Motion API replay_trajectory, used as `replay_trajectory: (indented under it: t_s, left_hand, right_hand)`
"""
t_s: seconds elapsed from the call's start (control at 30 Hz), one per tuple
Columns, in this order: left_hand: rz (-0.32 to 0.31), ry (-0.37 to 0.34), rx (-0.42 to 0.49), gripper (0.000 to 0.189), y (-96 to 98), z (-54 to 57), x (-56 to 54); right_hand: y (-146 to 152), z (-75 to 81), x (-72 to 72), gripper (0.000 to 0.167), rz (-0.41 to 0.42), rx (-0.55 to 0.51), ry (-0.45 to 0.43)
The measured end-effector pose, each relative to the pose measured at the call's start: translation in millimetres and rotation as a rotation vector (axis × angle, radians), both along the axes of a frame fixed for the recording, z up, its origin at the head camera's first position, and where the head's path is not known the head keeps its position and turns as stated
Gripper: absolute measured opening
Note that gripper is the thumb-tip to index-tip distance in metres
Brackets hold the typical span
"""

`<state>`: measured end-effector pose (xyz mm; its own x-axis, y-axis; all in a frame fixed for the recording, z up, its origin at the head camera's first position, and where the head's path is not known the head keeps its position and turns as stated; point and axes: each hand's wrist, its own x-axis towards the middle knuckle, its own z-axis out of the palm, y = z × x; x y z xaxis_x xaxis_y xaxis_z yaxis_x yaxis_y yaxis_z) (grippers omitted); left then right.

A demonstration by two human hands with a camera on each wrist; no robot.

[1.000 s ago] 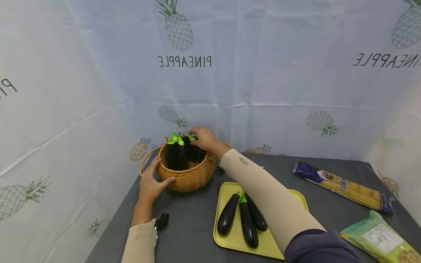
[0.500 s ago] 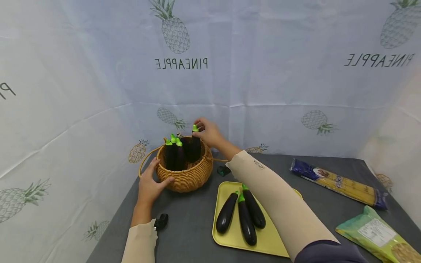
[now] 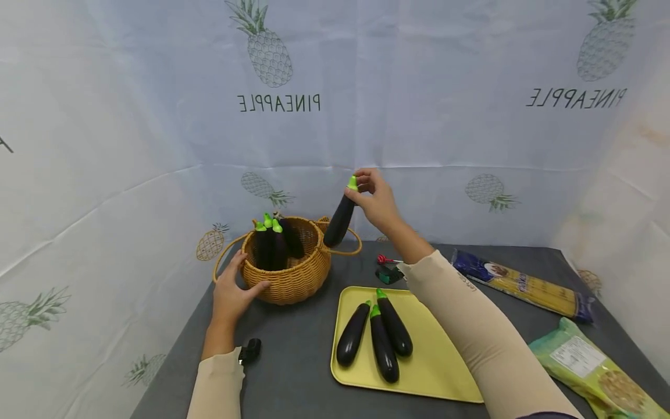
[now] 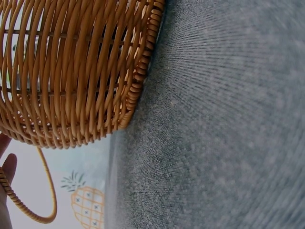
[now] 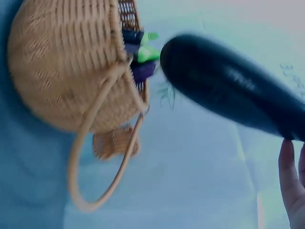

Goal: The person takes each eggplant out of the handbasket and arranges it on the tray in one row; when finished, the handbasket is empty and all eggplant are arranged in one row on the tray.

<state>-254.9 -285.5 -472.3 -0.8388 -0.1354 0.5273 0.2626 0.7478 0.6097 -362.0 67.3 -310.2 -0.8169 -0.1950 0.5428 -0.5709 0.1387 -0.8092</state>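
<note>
A right hand (image 3: 380, 201) pinches an eggplant (image 3: 339, 222); a loosened pinch could drop it onto the handle (image 5: 74, 171) below, left hand (image 3: 230, 298) spread against the basket (image 3: 295, 285).

The grey table (image 3: 293, 361) bears a basket (image 3: 293, 285), yellow tray (image 3: 434, 361), long packet (image 3: 523, 285) and green bag (image 3: 597, 366).

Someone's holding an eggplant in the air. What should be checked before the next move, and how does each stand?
1. Held eggplant gripped near its green stem by the right hand: ok.
2. Its lower end outside the basket: ok.
3. Left hand touching the basket: ok.
4. Bare space on the yellow tray beside its three eggplants: ok.
5. Right sleeve clear of the tray: cannot tell.
</note>
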Motion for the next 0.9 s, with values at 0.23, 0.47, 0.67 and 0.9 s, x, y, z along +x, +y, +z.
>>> replay_trajectory:
  t_s: [0.23,0.47,0.67,0.9]
  left_hand:
    - [0.001,0.018,0.007,0.090,-1.2,-3.5,-2.9]
    - [0.005,0.018,0.014,0.091,-1.7,-3.0,-3.5]
    - [0.005,0.009,0.011,0.091,-0.9,-4.7,-4.4]
    - [0.005,0.018,0.016,0.090,-1.0,-6.1,-7.3]
  right_hand:
    - [58,-32.6,20.1,0.044,-0.047,-0.026,-0.086]
    - [102,-55.6,50.9,0.044,-0.099,0.056,-0.199]
    - [137,-90.6,63.5,0.046,-0.144,0.116,-0.280]
    - [156,-141.6,72.5,0.050,-0.129,0.212,-0.401]
